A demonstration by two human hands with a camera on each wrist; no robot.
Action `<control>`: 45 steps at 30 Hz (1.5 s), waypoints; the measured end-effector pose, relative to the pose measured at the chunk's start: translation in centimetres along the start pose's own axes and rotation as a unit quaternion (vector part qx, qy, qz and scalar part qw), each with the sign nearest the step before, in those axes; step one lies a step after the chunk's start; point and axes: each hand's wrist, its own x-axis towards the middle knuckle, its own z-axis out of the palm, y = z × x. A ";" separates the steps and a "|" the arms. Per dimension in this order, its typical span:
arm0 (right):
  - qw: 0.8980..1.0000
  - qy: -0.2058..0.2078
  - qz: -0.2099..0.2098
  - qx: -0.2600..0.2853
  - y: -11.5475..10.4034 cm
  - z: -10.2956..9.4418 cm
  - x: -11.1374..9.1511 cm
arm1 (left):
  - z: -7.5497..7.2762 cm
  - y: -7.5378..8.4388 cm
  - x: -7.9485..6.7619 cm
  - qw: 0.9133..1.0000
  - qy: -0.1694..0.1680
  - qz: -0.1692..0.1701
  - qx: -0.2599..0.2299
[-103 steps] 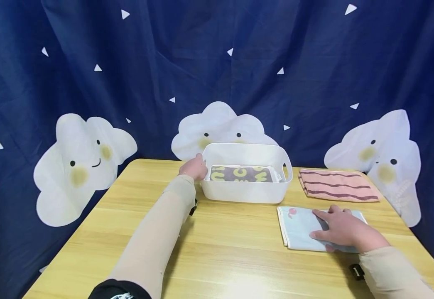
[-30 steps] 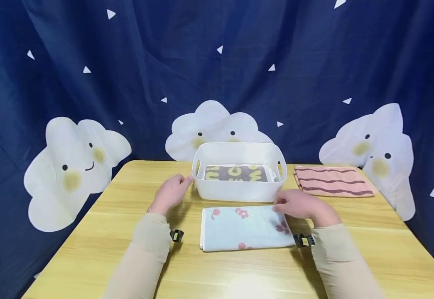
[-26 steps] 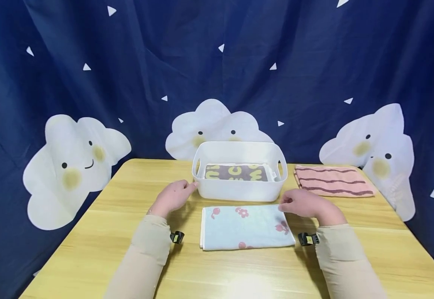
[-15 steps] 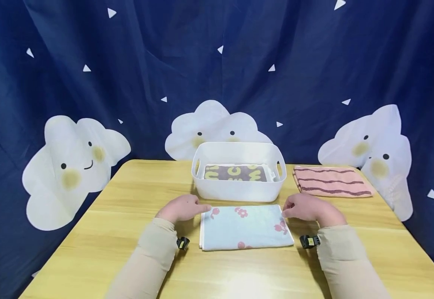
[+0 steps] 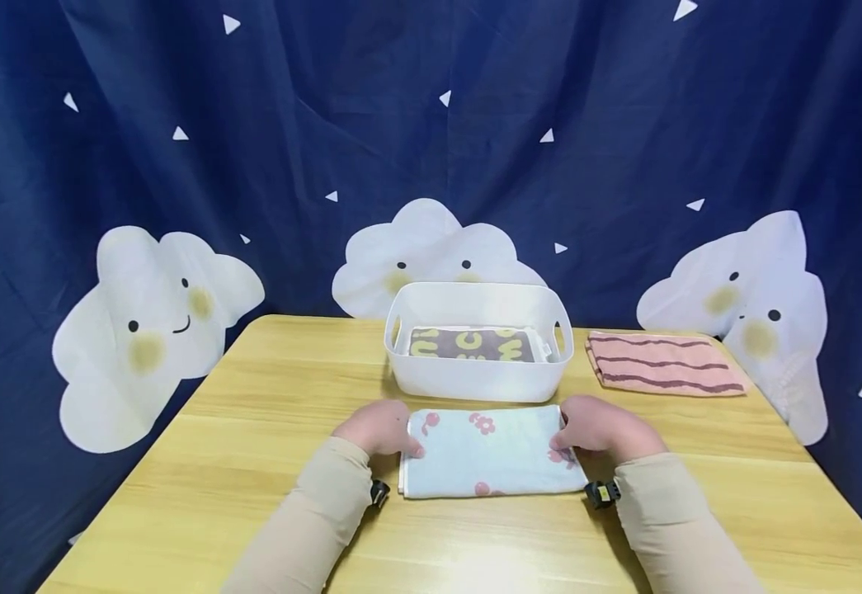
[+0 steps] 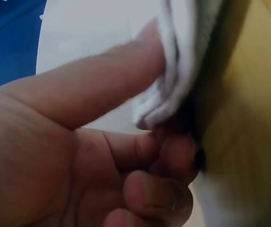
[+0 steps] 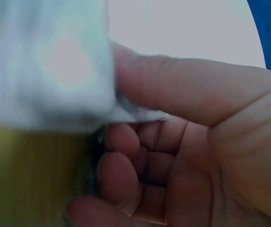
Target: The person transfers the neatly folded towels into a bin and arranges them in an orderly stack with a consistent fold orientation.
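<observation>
A folded light blue towel [image 5: 490, 452] with pink flowers lies on the wooden table, in front of a white plastic basket [image 5: 478, 379]. My left hand [image 5: 382, 429] pinches its left edge, thumb on top. In the left wrist view the fingers [image 6: 159, 194] curl beneath the towel's layered edge [image 6: 180, 61]. At the opposite edge, my right hand [image 5: 597, 425] pinches the towel with the thumb above. The right wrist view shows curled fingers [image 7: 119, 177] under the towel's corner [image 7: 55, 61].
Inside the basket lies a folded grey towel [image 5: 449, 343] with yellow letters. A folded pink towel [image 5: 664, 363] with dark wavy stripes rests at the table's back right. Behind the table [image 5: 275, 371] hangs a dark blue curtain [image 5: 312, 107] with clouds.
The blue towel has slid left from the right side to in front of the basket. My left hand has come from the basket to the towel's left edge; both hands now pinch the towel.
</observation>
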 end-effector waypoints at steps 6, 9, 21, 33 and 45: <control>1.000 -0.009 0.009 0.009 -0.3 -0.1 0.0 | -0.1 0.4 0.1 1.000 -0.017 0.021 0.002; 0.999 -0.021 0.016 0.019 -0.1 -0.1 -0.1 | -0.1 0.3 0.1 0.999 -0.028 0.027 0.003; 0.999 -0.028 -0.018 0.027 0.9 -0.3 -0.3 | -0.6 -0.7 0.4 0.994 -0.064 0.085 0.001; 0.997 -0.034 -0.053 0.047 0.7 -1.7 -1.0 | -1.9 -1.6 0.0 0.992 -0.068 0.099 -0.033; 0.990 -0.004 -0.102 0.102 0.3 -3.5 -1.9 | -4.4 -2.4 -1.0 0.978 -0.040 0.115 -0.170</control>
